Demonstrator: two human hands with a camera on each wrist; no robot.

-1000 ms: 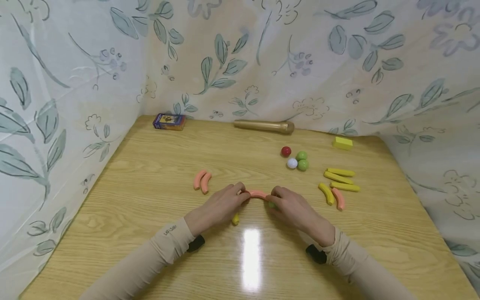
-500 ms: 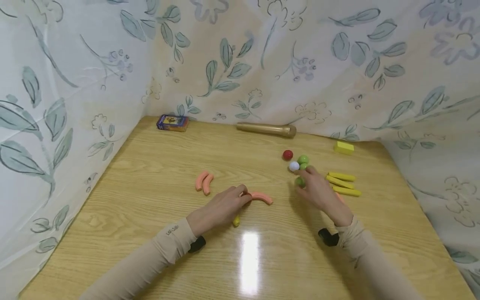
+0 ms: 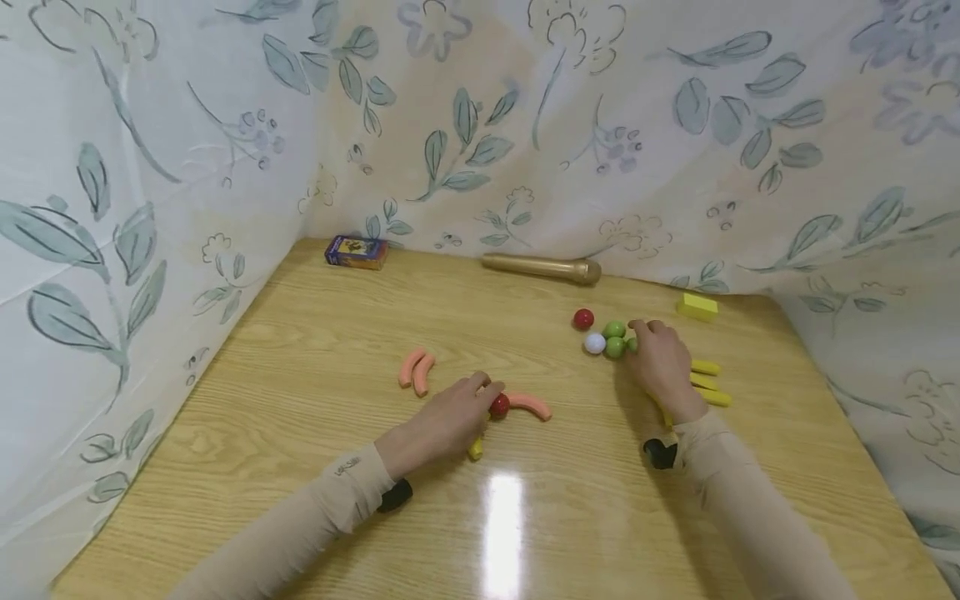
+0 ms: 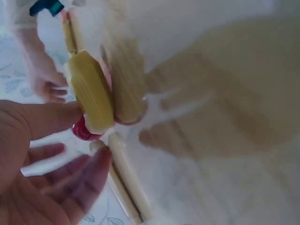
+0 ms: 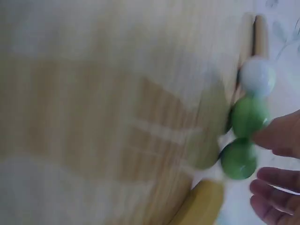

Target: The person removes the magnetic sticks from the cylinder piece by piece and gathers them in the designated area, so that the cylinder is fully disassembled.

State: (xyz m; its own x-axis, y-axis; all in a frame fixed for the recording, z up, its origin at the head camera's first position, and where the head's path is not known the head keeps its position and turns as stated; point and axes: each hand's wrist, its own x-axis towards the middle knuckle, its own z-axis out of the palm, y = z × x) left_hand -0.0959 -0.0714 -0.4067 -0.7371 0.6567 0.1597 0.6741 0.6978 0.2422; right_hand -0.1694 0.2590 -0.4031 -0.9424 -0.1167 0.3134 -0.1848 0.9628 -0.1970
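Note:
In the head view my left hand (image 3: pixel 448 418) is at the table's middle, fingers loosely extended beside a glossy red ball (image 3: pixel 498 405). A pink curved piece (image 3: pixel 530 407) lies right of that ball, and a yellow curved piece (image 3: pixel 476 450) sticks out under the hand. The left wrist view shows the thumb close by the red ball (image 4: pixel 80 129) and the yellow piece (image 4: pixel 91 91), fingers apart from it. Farther right, my right hand (image 3: pixel 662 367) has relaxed fingers at a small green ball (image 3: pixel 632 343), beside two more green balls (image 3: pixel 614 338) and a white ball (image 3: pixel 595 343).
Two pink curved pieces (image 3: pixel 423 375) lie left. Another red ball (image 3: pixel 583 319) sits behind the white one. Several yellow sticks (image 3: pixel 708 383) and a yellow block (image 3: pixel 697 307) are at right. A gold microphone (image 3: pixel 540 267) and a purple card box (image 3: pixel 356 252) stand by the cloth backdrop.
My right hand has left the pink piece and carried a green ball right and back to the other balls. The left hand has loosened, and its red ball now shows fully.

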